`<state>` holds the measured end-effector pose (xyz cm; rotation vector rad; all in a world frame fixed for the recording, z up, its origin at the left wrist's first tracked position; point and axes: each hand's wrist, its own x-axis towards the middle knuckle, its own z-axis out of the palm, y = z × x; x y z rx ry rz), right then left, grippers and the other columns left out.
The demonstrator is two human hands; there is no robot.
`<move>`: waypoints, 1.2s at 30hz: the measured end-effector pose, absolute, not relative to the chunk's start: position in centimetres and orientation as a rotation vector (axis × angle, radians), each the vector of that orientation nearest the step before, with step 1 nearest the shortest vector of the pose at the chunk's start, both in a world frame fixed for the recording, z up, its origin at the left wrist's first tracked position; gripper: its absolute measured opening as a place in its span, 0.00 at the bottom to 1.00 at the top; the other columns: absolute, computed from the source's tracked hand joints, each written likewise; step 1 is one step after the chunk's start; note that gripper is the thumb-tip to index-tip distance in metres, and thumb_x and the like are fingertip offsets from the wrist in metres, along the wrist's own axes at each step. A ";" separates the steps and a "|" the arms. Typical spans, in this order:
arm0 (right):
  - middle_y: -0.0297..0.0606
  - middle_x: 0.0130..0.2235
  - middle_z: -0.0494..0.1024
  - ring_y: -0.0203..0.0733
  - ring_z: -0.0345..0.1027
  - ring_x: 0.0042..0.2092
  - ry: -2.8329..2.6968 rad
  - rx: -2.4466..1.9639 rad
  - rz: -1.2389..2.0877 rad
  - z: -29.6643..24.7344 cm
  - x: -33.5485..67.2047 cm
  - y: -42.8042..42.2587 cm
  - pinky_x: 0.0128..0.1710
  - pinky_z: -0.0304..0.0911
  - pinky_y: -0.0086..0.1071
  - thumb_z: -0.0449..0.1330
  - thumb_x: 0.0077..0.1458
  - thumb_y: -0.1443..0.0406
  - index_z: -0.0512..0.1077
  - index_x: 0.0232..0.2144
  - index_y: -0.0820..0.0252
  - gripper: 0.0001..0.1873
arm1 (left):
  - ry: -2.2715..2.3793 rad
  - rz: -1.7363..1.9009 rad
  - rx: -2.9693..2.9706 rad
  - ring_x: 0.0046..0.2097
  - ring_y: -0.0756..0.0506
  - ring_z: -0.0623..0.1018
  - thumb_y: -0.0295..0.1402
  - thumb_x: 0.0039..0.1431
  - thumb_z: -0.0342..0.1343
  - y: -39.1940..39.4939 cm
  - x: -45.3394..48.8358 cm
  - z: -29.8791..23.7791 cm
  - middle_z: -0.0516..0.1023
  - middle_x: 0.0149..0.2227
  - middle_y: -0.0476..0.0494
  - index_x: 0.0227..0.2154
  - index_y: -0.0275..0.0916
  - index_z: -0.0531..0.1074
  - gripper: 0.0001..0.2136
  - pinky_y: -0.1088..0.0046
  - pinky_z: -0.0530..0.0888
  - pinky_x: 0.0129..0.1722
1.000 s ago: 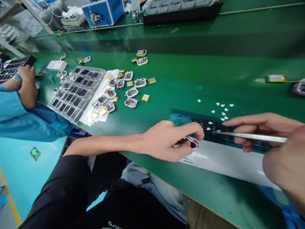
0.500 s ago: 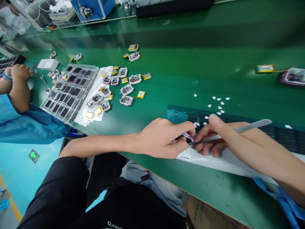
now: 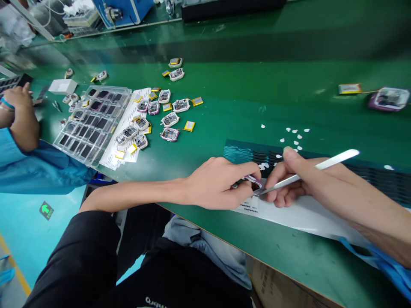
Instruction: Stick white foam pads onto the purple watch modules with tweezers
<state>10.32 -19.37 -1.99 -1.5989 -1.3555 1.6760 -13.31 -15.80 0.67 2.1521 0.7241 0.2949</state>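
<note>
My left hand is closed around a small purple-rimmed watch case, its open side partly hidden by my fingers. In my right hand is a pair of metal tweezers, slanting down to the left, with the tip at the near edge of the case. Both hands rest over a white sheet with small print. Behind them lies a dark strip of thin black and teal pieces. Small white stickers are scattered on the strip and just beyond it.
Several opened watch cases with yellow-edged batteries lie left of centre. A clear compartment tray holds dark screens. Far right sits another purple case wired to a battery. A co-worker's arm rests at the left.
The tweezers' rear end has shifted left and up a little, and my right hand has moved slightly left. My left hand keeps hold of the case in nearly the same spot.
</note>
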 end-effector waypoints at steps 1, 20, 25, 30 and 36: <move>0.45 0.24 0.78 0.42 0.71 0.22 -1.339 -1.604 1.678 -2.0 10.5 -19.4 0.20 0.67 0.34 0.51 0.57 0.27 0.76 0.25 0.58 0.42 | 0.718 0.295 2.132 0.23 0.52 0.67 0.31 0.63 0.46 -15.7 -13.3 0.7 0.74 0.24 0.54 0.42 0.40 0.74 0.12 0.73 0.62 0.27; 0.36 0.21 0.69 0.39 0.65 0.24 -1.179 -1.642 1.004 1.9 9.2 -20.3 0.21 0.63 0.35 0.72 0.43 0.35 0.74 0.20 0.54 0.31 | 0.602 0.465 1.254 0.33 0.51 0.84 0.20 0.57 0.56 -15.6 -12.9 0.1 0.77 0.39 0.48 0.46 0.39 0.68 0.16 0.79 0.78 0.27; 0.38 0.23 0.75 0.40 0.69 0.25 -1.254 -1.645 0.922 2.2 8.0 -20.5 0.29 0.71 0.40 0.68 0.49 0.34 0.74 0.19 0.52 0.31 | 0.538 0.434 1.178 0.37 0.47 0.87 0.19 0.58 0.56 -15.9 -12.9 0.4 0.78 0.37 0.46 0.49 0.38 0.69 0.17 0.74 0.85 0.35; 0.38 0.21 0.74 0.40 0.69 0.22 -1.257 -1.612 0.991 2.1 7.4 -20.2 0.26 0.71 0.40 0.68 0.46 0.32 0.74 0.19 0.53 0.33 | 0.516 0.423 1.151 0.37 0.45 0.88 0.20 0.58 0.57 -16.0 -12.9 0.6 0.81 0.38 0.44 0.48 0.37 0.70 0.15 0.71 0.86 0.35; 0.37 0.21 0.73 0.40 0.69 0.23 -1.236 -1.594 1.030 2.0 7.6 -20.2 0.24 0.69 0.36 0.68 0.47 0.34 0.73 0.20 0.55 0.33 | 0.461 0.419 1.092 0.37 0.46 0.87 0.20 0.53 0.59 -15.9 -12.8 0.4 0.79 0.37 0.47 0.48 0.37 0.70 0.19 0.74 0.83 0.34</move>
